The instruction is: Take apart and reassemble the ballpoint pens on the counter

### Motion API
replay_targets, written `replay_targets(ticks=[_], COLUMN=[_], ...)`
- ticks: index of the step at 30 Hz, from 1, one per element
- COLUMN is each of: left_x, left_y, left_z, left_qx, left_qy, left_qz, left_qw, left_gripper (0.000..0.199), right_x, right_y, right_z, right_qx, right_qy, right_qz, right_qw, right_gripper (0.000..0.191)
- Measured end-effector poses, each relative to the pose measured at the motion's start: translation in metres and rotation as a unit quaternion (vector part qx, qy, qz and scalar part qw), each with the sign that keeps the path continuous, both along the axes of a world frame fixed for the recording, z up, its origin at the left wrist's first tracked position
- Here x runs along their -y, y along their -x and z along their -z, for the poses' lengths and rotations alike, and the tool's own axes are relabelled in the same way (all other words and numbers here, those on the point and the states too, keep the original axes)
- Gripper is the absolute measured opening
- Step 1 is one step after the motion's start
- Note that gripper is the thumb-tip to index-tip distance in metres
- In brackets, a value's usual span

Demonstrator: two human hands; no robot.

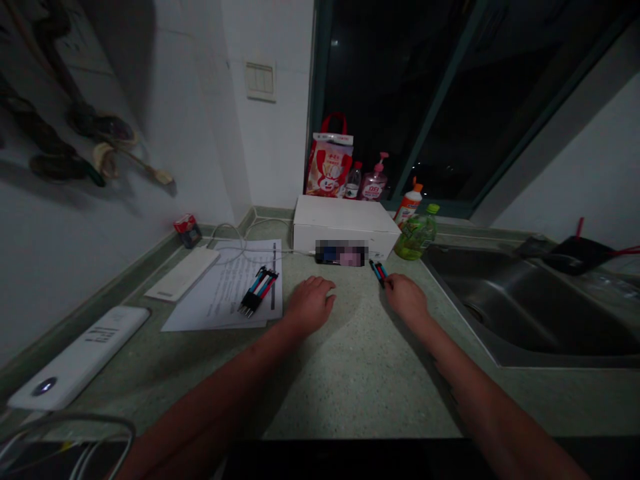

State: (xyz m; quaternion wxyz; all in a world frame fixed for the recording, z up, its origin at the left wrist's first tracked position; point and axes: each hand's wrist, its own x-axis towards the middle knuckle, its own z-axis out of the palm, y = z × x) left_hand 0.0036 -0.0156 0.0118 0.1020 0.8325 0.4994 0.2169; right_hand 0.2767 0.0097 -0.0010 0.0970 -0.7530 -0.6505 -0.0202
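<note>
My left hand (pixel 310 305) rests palm down on the speckled green countertop (pixel 360 380), holding nothing, with its fingers a little apart. My right hand (pixel 406 297) sits further right, its fingertips closed around the ends of a small bunch of blue and red pens (pixel 379 271). A larger bundle of blue, red and black pens (pixel 257 291) lies on printed paper sheets (pixel 220 293) to the left of my left hand. A blurred dark object (pixel 342 253) lies beyond my hands, against a white cardboard box (pixel 344 220).
A steel sink (pixel 525 300) lies to the right of my right hand. A white power bank (pixel 75 357) and a pale flat pad (pixel 183 273) lie on the left, near the wall. Behind the box stand several bottles, including a green bottle (pixel 417 233), and a printed bag (pixel 327 163).
</note>
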Motion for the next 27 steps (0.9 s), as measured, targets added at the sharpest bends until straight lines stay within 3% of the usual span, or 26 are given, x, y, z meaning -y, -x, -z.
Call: replay_targets(ticks=[18,21,24,27], left_x=[-0.001,0.0,0.002,0.002], left_y=[0.001,0.0,0.0,0.0], left_z=[0.004,0.003,0.001,0.002], left_qx=[0.01,0.006,0.006,0.01], left_qy=[-0.011,-0.008,-0.011,-0.015], left_qz=[0.006,0.005,0.004,0.003], left_qw=[1.0,1.0,1.0,1.0], left_gripper=[0.023,0.024,0.024,0.024], right_x=[-0.013,-0.014,-0.018,-0.026], right_y=[0.011,0.025,0.042,0.055], right_z=[0.003,0.009,0.018,0.026], right_qx=[0.039,0.056,0.052,0.035], right_qy=[-0.069,-0.113,-0.143,-0.166], right_qz=[-0.022,-0.106,-0.236,-0.319], right_qw=[0.997,0.986,0.96,0.932], right_gripper=[0.03,0.03,0.029,0.029])
